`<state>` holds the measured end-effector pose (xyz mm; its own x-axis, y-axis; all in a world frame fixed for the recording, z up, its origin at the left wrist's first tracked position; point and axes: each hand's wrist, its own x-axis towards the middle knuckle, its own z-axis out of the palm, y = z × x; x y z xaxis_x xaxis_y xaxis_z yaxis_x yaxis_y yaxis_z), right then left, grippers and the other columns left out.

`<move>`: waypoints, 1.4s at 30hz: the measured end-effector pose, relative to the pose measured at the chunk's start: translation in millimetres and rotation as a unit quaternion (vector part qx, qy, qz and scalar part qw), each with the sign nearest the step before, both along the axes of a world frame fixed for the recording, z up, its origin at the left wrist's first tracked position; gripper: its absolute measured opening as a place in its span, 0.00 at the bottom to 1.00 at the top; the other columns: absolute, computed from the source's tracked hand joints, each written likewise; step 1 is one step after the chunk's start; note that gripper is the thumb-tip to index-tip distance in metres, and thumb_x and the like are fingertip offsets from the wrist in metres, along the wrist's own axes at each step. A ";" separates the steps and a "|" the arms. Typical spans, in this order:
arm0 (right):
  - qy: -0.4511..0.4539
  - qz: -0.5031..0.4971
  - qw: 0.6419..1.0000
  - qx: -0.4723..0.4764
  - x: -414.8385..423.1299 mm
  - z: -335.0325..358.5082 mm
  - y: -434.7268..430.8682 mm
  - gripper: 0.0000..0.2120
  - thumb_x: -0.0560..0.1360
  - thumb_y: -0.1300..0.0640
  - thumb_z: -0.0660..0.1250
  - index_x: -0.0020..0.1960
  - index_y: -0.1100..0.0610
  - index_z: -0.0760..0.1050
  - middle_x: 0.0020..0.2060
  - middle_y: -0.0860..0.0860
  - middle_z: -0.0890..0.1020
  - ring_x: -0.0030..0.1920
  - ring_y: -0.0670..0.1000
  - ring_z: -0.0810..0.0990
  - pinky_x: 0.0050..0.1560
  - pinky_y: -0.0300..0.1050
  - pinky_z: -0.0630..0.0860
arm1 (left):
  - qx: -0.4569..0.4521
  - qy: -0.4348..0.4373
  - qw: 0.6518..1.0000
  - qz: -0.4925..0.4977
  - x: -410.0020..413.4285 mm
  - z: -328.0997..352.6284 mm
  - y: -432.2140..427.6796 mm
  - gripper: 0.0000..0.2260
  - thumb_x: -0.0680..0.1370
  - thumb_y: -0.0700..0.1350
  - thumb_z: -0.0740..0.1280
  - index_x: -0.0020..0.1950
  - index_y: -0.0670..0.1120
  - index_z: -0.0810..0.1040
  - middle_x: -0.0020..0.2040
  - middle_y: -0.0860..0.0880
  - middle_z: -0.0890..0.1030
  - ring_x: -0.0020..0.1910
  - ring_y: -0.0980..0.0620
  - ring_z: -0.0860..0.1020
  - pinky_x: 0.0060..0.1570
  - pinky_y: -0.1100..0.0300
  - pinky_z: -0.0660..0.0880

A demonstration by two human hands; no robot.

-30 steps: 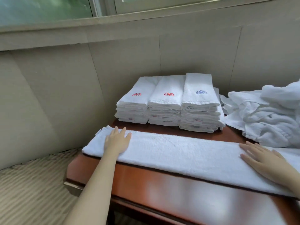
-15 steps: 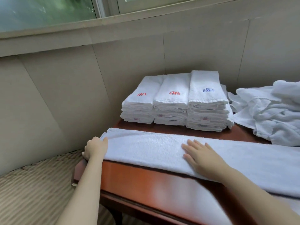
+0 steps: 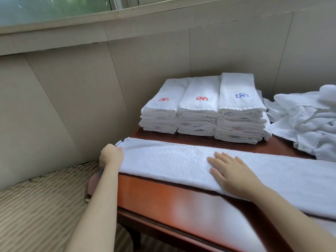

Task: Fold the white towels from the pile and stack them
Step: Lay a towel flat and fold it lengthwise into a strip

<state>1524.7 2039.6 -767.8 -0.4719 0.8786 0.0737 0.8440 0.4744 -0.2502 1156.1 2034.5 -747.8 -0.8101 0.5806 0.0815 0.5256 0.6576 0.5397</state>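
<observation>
Long white terry towel strip (image 3: 172,159) looks soft, light & floppy: your left hand (image 3: 111,157) grips its end, right hand (image 3: 231,170) lies flat mid-strip, so lift by the end corners.

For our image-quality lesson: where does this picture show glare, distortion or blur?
Head view: soft daylight glares on the table front; the wide lens bows the wall seams and sill; the pile and the towel at the right edge look soft; the stacks are sharp.
</observation>
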 end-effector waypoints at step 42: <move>0.012 -0.003 1.000 0.003 -4.0 -2.6 1.4 0.21 0.81 0.45 0.47 0.74 0.43 0.57 0.76 0.44 0.55 0.76 0.47 0.50 0.74 0.51 0.45 | 0.038 -0.053 0.998 -0.027 -20.2 7.2 9.8 0.16 0.77 0.40 0.62 0.65 0.38 0.73 0.64 0.39 0.75 0.62 0.39 0.74 0.58 0.52 0.71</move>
<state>1520.7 2041.0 -770.4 -0.4638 0.8813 0.0907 0.8410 0.4701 -0.2679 1136.0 2044.2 -740.6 -0.7847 0.6183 0.0433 0.4963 0.5849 0.6416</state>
